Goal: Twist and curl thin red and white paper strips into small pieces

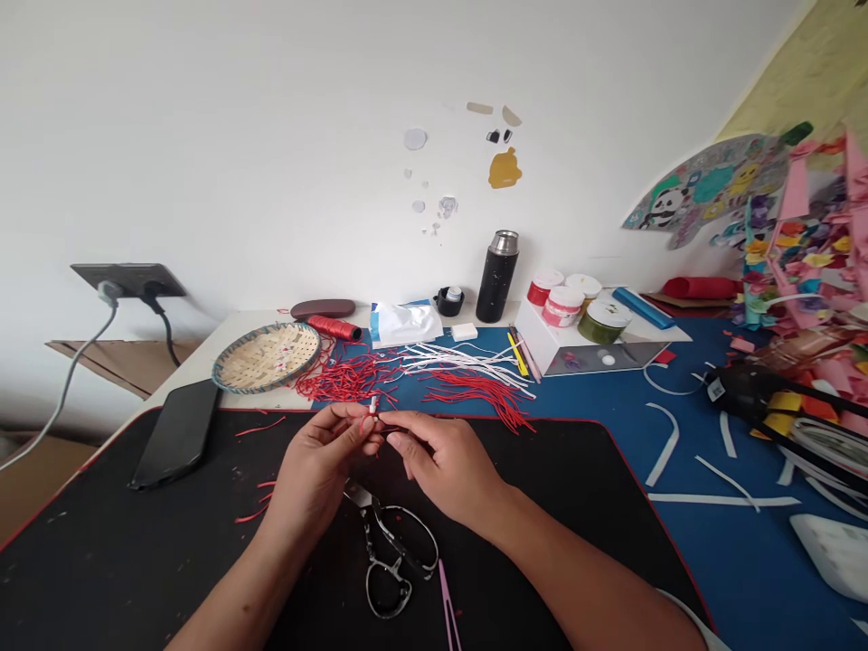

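My left hand [332,452] pinches a small white piece [372,405] with red cord around it between thumb and fingers. My right hand [440,457] meets it from the right, its index fingertip touching the piece and its thumb and finger closed on the thin red cord [388,431]. The exact shape of the small piece is too small to tell. Below the hands, black-handled scissors [390,551] lie on the black mat [542,542], their blades partly hidden by my left hand. Pink tweezers [446,601] lie beside them.
Behind the hands are red cord pieces [345,375], white strips [461,360], a woven basket [268,357], a red thread spool [334,327] and a black flask [498,276]. A phone [174,434] lies left. Ribbon rolls [605,319] stand on a white box [576,348].
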Demonstrator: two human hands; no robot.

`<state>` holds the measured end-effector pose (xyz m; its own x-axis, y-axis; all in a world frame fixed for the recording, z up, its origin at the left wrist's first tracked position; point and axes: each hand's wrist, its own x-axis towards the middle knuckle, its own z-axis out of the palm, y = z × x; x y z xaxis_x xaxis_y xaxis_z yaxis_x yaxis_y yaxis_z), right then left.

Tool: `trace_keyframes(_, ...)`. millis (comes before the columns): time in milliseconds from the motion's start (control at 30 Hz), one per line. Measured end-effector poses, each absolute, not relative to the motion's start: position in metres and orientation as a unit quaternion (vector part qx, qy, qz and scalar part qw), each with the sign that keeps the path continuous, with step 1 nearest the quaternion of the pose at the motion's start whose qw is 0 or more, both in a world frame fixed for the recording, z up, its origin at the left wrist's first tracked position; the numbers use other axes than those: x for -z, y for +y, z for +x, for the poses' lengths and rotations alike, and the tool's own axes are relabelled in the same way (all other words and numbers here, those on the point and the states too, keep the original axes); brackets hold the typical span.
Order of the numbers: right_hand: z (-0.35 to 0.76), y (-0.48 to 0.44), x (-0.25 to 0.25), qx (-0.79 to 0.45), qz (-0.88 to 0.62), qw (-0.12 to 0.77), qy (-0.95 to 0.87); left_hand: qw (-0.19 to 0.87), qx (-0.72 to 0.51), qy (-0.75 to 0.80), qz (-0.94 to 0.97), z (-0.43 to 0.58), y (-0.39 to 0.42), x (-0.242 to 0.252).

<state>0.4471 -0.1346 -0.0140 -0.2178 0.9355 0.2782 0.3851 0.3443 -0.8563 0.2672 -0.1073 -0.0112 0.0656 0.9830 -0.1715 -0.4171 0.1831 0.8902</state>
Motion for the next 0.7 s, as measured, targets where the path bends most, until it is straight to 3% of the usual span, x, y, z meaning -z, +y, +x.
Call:
trace_keyframes(233,0.4499,-0.1341,0.0094,-0.314,-0.466,0.428,-0.708,0.508,-0.519,0.481,0.492,0.2704,-0.1158,0.0066)
trace_keyframes(700,0.4497,-0.1340,0.0105,-0.299,-0.454,0.410,-0.732,0.493,-0.512,0.497,0.498,0.2665,-0.1153,0.0105)
